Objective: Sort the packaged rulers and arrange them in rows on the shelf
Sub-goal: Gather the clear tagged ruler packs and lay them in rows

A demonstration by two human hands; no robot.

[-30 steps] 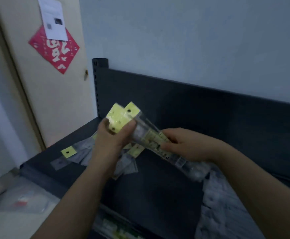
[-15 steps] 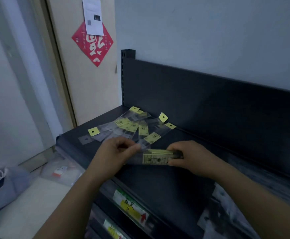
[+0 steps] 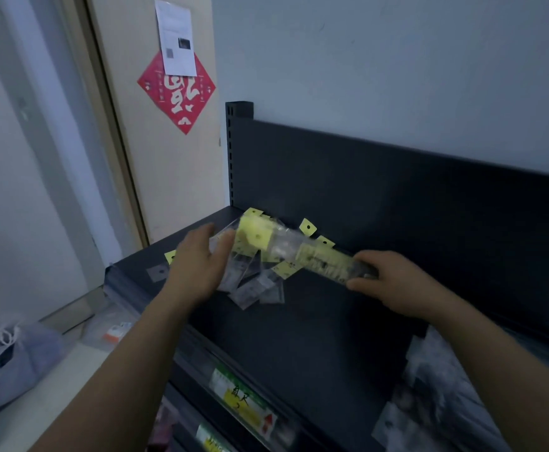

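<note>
Right hand [image 3: 393, 282] pinches one end of the packaged ruler bundle [image 3: 318, 259] mid-frame above the dark shelf [image 3: 315, 321], while the left hand [image 3: 198, 265], fingers straight and apart, is over the loose ruler pile [image 3: 253, 288] centre-left.

Red decal [image 3: 182, 102] w/ paper [image 3: 177, 37], blue bag [image 3: 9, 367]

Head view, close, downward over shelf [image 3: 315, 321]
</note>
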